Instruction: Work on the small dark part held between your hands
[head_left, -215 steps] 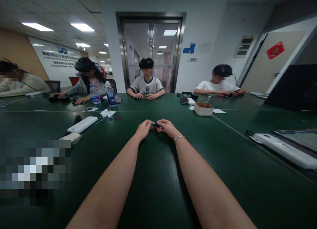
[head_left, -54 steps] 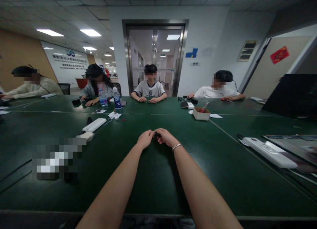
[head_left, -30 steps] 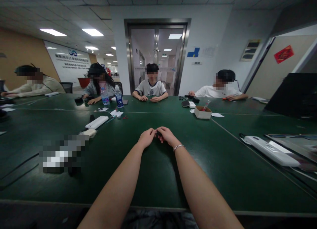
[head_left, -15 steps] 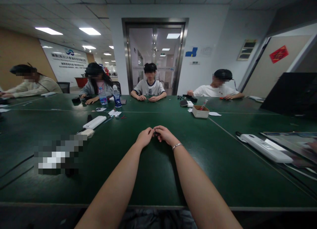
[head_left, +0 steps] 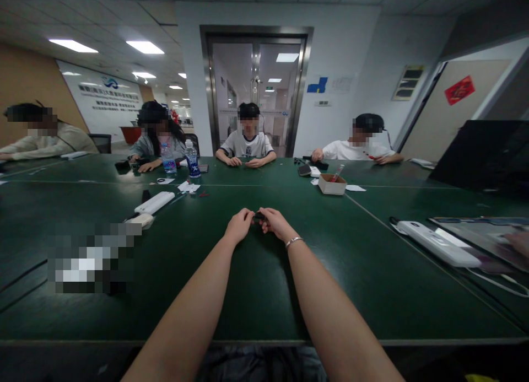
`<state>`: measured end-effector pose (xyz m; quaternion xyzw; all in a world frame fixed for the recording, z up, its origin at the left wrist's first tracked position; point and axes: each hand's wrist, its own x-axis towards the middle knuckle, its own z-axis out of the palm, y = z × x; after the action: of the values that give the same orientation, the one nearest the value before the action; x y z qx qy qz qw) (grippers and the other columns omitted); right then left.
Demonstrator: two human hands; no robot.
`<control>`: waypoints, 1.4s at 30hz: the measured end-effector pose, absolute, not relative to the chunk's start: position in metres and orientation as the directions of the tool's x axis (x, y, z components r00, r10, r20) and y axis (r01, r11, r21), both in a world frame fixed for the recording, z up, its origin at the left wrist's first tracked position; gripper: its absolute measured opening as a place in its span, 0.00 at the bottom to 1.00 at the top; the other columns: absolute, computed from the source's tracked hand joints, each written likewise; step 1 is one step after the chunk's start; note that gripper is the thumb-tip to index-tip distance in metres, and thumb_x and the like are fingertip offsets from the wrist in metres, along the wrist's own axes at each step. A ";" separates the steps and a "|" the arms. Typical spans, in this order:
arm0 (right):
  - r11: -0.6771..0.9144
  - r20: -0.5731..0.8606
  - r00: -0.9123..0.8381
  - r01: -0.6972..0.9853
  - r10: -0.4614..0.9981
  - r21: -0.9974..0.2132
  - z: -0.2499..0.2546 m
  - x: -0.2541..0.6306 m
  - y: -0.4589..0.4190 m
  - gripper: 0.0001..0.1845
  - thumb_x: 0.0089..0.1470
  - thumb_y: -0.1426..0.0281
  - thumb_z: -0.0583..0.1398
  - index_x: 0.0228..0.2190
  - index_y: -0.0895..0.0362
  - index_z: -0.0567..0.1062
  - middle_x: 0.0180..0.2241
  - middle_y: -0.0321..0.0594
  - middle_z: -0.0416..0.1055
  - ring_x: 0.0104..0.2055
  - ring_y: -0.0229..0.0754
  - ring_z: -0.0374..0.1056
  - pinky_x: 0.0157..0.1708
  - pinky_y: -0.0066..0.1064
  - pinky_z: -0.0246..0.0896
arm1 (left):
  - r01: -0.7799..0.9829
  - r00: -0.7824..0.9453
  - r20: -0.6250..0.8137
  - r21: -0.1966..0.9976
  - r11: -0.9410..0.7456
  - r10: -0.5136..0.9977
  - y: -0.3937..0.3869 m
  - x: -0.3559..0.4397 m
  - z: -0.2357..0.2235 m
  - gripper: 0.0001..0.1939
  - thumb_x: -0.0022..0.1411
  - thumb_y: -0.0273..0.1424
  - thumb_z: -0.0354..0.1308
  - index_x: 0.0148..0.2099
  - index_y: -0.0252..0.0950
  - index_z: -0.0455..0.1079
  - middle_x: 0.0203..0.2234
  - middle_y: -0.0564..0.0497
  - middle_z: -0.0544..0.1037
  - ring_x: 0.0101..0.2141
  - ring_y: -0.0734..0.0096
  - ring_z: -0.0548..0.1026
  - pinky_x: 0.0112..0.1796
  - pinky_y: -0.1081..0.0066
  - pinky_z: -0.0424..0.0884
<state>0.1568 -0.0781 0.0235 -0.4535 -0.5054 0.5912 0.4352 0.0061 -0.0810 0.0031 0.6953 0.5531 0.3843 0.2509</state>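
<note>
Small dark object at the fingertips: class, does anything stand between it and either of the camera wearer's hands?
Nothing visible does. The right hand holds the small dark object, and the left hand is close beside it; whether those two touch is too small to tell.

Big words on the wall, small blurry ones all around.
The shiny wall sign [head_left: 103, 98] has a blue wavy logo and rows of Chinese writing; in the top row I can read round brackets and 大, but the small rows are too blurry. The red paper [head_left: 460, 90] on the door at the far right has one big Chinese character, too fuzzy to be sure of. The dark blue bottle [head_left: 193, 160] has white marks on its label, too tiny to read. The glass doors [head_left: 275, 114] have a strip of tiny writing and a little blue logo.
</note>
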 end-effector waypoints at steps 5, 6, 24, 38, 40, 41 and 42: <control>-0.116 -0.092 -0.221 -0.100 0.971 -0.988 0.026 0.160 -0.079 0.08 0.53 0.77 0.57 0.37 0.58 0.68 0.19 0.30 0.65 0.14 0.30 0.62 0.15 0.22 0.63 | 0.586 0.089 0.256 0.768 -0.259 0.963 -0.081 0.005 0.003 0.16 0.63 0.43 0.43 0.37 0.40 0.67 0.28 0.52 0.76 0.30 0.72 0.72 0.34 0.72 0.65; -0.117 -0.089 -0.233 -0.111 0.968 -0.987 0.026 0.160 -0.080 0.10 0.52 0.78 0.58 0.38 0.58 0.68 0.20 0.30 0.66 0.15 0.30 0.63 0.16 0.22 0.64 | 0.581 0.088 0.258 0.771 -0.260 0.962 -0.081 0.005 0.003 0.16 0.63 0.43 0.43 0.37 0.40 0.67 0.28 0.52 0.76 0.30 0.72 0.72 0.34 0.72 0.65; -0.073 -0.054 -0.222 -0.081 0.974 -0.994 0.022 0.158 -0.077 0.07 0.57 0.66 0.55 0.34 0.57 0.67 0.16 0.27 0.61 0.10 0.24 0.45 0.14 0.25 0.66 | 0.560 0.064 0.275 0.786 -0.263 0.959 -0.078 0.005 -0.001 0.16 0.63 0.43 0.44 0.36 0.39 0.67 0.28 0.52 0.76 0.29 0.72 0.72 0.33 0.72 0.65; -0.081 -0.062 -0.226 -0.077 0.972 -0.994 0.018 0.160 -0.072 0.06 0.54 0.72 0.58 0.36 0.56 0.68 0.15 0.25 0.59 0.11 0.26 0.51 0.14 0.23 0.66 | 0.581 0.066 0.238 0.780 -0.232 0.969 -0.084 0.006 0.006 0.16 0.64 0.43 0.43 0.38 0.40 0.67 0.29 0.52 0.77 0.30 0.72 0.72 0.34 0.72 0.65; -0.089 -0.070 -0.232 -0.074 0.970 -0.993 0.019 0.160 -0.073 0.09 0.52 0.74 0.59 0.37 0.56 0.67 0.15 0.25 0.59 0.12 0.28 0.55 0.16 0.24 0.68 | 0.584 0.065 0.235 0.779 -0.228 0.970 -0.085 0.006 0.007 0.16 0.63 0.43 0.43 0.37 0.40 0.67 0.29 0.52 0.77 0.30 0.72 0.72 0.34 0.72 0.64; -0.095 -0.075 -0.232 -0.075 0.970 -0.993 0.020 0.160 -0.074 0.09 0.52 0.73 0.59 0.37 0.56 0.67 0.15 0.25 0.60 0.13 0.28 0.56 0.16 0.25 0.68 | 0.585 0.066 0.236 0.778 -0.229 0.969 -0.085 0.006 0.007 0.16 0.63 0.43 0.43 0.37 0.40 0.67 0.29 0.52 0.77 0.30 0.72 0.72 0.33 0.72 0.64; -0.099 -0.079 -0.228 -0.077 0.970 -0.992 0.020 0.159 -0.074 0.07 0.54 0.71 0.58 0.36 0.56 0.67 0.15 0.26 0.61 0.13 0.28 0.56 0.16 0.26 0.69 | 0.586 0.066 0.240 0.776 -0.232 0.968 -0.085 0.006 0.008 0.16 0.63 0.43 0.43 0.37 0.40 0.67 0.29 0.52 0.77 0.30 0.72 0.72 0.33 0.72 0.64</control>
<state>0.1589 -0.0740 0.0201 -0.4398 -0.5077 0.5968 0.4388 0.0061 -0.0852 0.0076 0.6859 0.5668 0.3818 0.2502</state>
